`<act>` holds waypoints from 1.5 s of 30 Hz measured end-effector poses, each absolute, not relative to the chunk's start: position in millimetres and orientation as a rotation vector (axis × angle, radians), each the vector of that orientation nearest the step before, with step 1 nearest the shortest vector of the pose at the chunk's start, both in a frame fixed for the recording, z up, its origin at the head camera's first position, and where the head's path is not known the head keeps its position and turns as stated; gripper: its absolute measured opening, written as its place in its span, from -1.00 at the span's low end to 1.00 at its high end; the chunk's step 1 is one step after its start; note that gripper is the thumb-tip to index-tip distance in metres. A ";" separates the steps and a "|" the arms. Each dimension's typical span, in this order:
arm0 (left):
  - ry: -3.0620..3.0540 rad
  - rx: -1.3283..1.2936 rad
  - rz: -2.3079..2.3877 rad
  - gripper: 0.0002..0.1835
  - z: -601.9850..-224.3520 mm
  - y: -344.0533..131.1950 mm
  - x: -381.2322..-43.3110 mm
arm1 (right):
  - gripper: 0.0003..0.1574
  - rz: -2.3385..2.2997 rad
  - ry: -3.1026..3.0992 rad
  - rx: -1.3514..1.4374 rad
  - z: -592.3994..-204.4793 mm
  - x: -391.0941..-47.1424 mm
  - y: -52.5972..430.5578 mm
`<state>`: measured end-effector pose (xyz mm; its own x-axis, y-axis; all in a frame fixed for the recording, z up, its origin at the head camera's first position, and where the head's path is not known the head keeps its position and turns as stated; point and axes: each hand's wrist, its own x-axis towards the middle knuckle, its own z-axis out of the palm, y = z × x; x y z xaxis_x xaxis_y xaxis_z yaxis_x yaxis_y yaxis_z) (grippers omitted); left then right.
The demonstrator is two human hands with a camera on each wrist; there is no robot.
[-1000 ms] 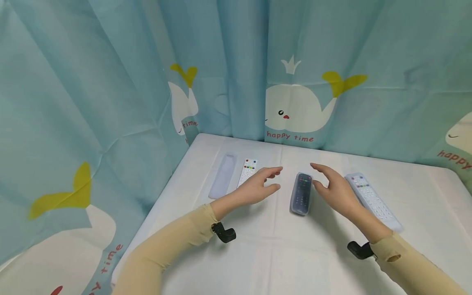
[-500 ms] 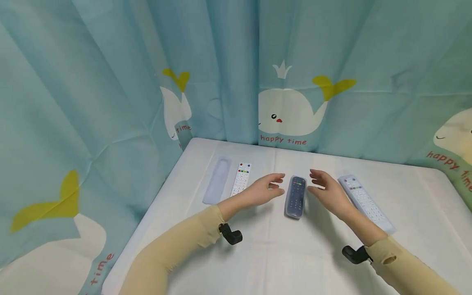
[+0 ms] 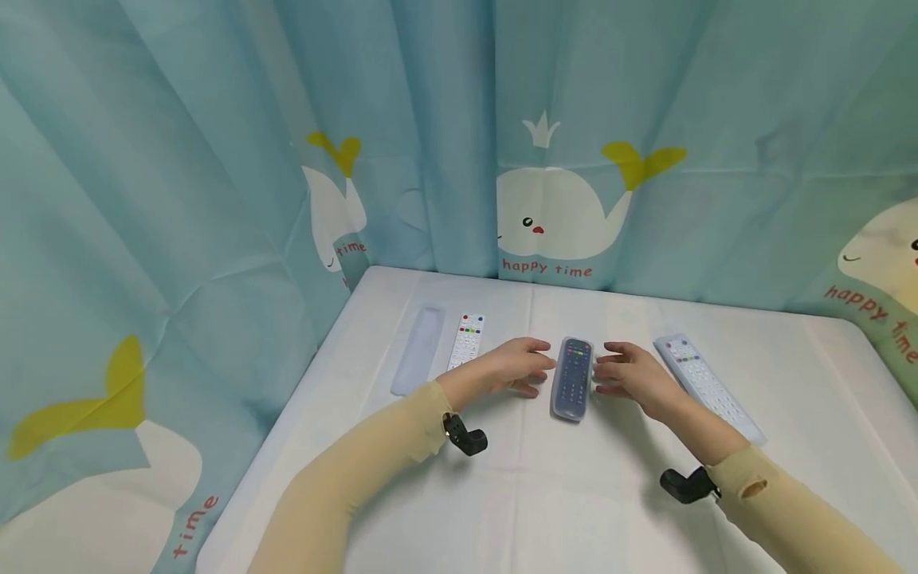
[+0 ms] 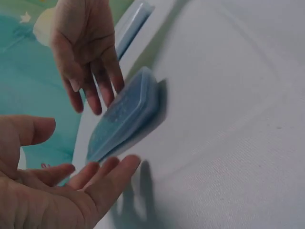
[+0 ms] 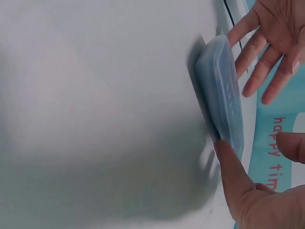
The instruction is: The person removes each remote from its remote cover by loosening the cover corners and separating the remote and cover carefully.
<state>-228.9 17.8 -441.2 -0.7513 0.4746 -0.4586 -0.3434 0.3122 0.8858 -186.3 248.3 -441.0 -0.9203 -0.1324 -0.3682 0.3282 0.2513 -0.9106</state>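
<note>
A dark remote control [image 3: 572, 381] in a translucent cover lies on the white table, between the two hands. On its left side is my left hand [image 3: 512, 367], palm turned inward, with fingers loosely extended and fingertips close to the remote's edge. My right hand [image 3: 638, 381] faces it from the other side, fingers spread and tips right at the edge. In the left wrist view the covered remote [image 4: 125, 114] sits between the near left-hand fingers [image 4: 112, 183] and the far right hand [image 4: 88, 52]. The right wrist view shows a right fingertip overlapping the remote's lower end [image 5: 224, 90].
To the left lie an empty translucent cover [image 3: 419, 351] and a white remote [image 3: 467, 341], partly behind the left forearm. A white remote in a cover [image 3: 706, 384] lies right of the right hand. Blue curtains [image 3: 445, 143] with whale prints hang behind the table [image 3: 459, 510].
My left hand has moved right, closer to the dark remote, and turned with its fingers lower. My right hand's fingers have dropped to the remote's right side. The head view has shifted slightly.
</note>
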 end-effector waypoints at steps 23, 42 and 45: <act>2.139 0.068 1.227 -0.52 -454.6 55.2 -238.6 | -0.07 -1.556 2.081 0.292 -451.4 -199.2 241.6; 2.091 0.097 1.387 -0.53 -459.6 47.7 -239.1 | -0.18 -1.649 2.157 0.211 -459.0 -202.1 238.3; 2.056 0.126 1.454 -0.57 -459.3 42.9 -240.1 | -0.19 -1.693 2.177 0.198 -457.5 -201.9 237.0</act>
<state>-240.1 42.9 -459.3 -0.8091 0.4093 -0.4217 -0.2614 0.3920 0.8821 -201.9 237.0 -457.5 -0.9201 -0.1161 -0.3742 0.3340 0.2668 -0.9040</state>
